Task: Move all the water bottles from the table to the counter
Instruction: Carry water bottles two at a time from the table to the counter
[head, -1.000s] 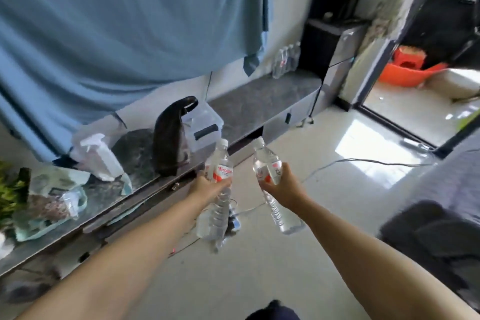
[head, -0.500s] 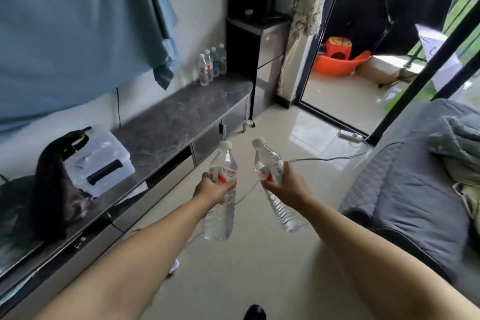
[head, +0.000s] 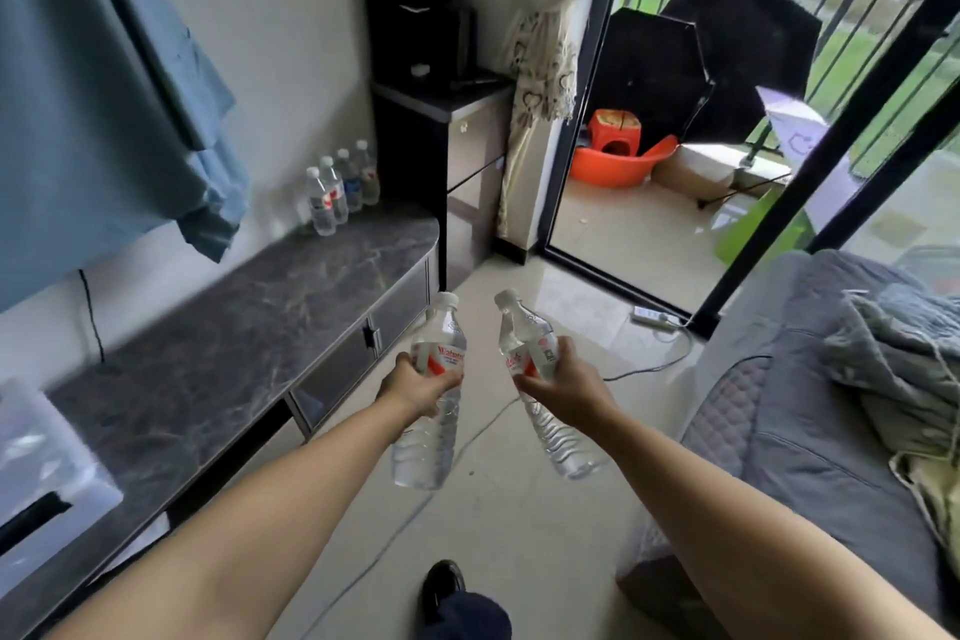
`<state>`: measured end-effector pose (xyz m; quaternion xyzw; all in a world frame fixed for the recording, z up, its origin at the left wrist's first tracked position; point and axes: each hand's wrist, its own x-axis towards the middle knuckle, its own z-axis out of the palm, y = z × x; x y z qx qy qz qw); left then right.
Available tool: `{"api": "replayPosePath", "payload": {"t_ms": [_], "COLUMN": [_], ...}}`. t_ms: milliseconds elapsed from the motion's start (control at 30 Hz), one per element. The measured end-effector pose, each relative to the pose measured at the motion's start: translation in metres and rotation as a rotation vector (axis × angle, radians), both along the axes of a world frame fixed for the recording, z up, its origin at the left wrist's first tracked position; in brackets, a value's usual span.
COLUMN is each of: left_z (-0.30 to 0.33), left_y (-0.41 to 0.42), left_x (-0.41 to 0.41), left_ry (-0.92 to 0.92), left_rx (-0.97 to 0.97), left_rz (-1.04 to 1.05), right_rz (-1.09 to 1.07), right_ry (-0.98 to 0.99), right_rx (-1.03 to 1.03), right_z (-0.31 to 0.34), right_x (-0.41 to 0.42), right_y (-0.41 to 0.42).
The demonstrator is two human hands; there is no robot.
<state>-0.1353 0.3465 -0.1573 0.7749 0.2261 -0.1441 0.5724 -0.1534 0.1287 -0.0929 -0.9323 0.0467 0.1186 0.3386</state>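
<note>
Floor [head: 519, 525]: pale glossy tile, a thin cable running across it between the two arms.

Surface [head: 218, 353]: long, low cabinet top in dark marbled stone along the left wall, under a hanging blue cloth [head: 98, 83]. Four water bottles [head: 340, 190] stand upright in a close row at its far end against the wall, just beside a tall black cabinet [head: 441, 161]. A translucent plastic box [head: 47, 478] sits at its near end.

Grey quilted bed [head: 810, 431] at right, with rumpled bedding on it. Beyond the open sliding door: an orange basin [head: 618, 166] and a black umbrella [head: 727, 62] on the balcony.

Both arms are extended forward at about the same height, forearms bare, hands near each other but apart, over the floor and short of the far end of the surface.

Left hand [head: 415, 387]: fingers wrapped around the label band of the left bottle [head: 431, 400], which is clear, white-capped, close to upright, its base hanging below the hand.

Right hand [head: 566, 385]: fingers curled around the label band of the right bottle [head: 540, 379], back of the hand toward the camera. This bottle is tilted, cap leaning toward the left bottle, base angled out to the right. The two bottles do not touch.

A dark shoe [head: 441, 587] shows at the bottom edge.
</note>
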Motion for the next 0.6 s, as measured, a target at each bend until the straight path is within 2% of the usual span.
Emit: {"api": "replayPosePath", "payload": {"t_ms": [133, 333, 600], "left_z": [0.013, 0.049, 0.018], "left_y": [0.007, 0.011, 0.045], "left_x": [0.093, 0.187, 0.287], "left_ry": [-0.024, -0.055, 0.015], "left_rx": [-0.016, -0.047, -0.011], "left_rz": [0.026, 0.05, 0.115], "right_rz": [-0.019, -0.071, 0.063], "right_ry": [0.002, -0.003, 0.061], "right_rx": [0.013, 0.049, 0.054], "right_z": [0.018, 0.031, 0.008], "right_x": [0.089, 0.191, 0.323], "right_y": [-0.002, 0.012, 0.052]}}
